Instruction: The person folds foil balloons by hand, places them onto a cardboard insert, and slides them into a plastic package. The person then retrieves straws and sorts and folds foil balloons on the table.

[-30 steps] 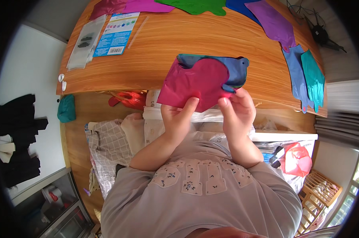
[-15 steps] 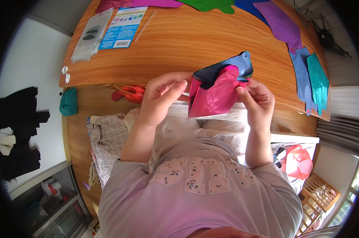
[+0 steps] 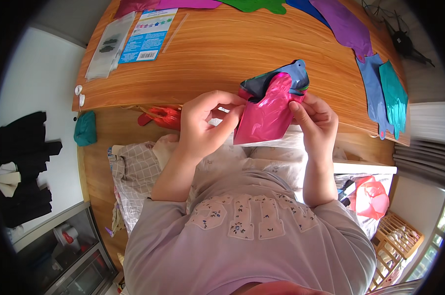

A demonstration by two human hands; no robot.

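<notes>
Between my hands, just above the near edge of the table, is a folded, glossy pink foil balloon [image 3: 265, 118]. A blue foil layer [image 3: 298, 73] with a small hole in its rounded tab shows behind its top, with a thin green edge. My left hand [image 3: 207, 123] pinches the left edge between thumb and fingers. At the right edge my right hand [image 3: 315, 118] grips it, thumb in front and fingers curled behind.
Flat foil balloons in purple [image 3: 345, 24], blue [image 3: 375, 93], teal [image 3: 393, 93] and green [image 3: 254, 5] lie along the table's far and right sides. A blue-and-white card [image 3: 146, 42] and clear plastic sleeves [image 3: 109, 46] lie at the left, near white ribbon rolls [image 3: 80, 94].
My left thumb and fingers have closed in on the balloon's left edge. The balloon has shifted slightly left and turned to face me more squarely.
</notes>
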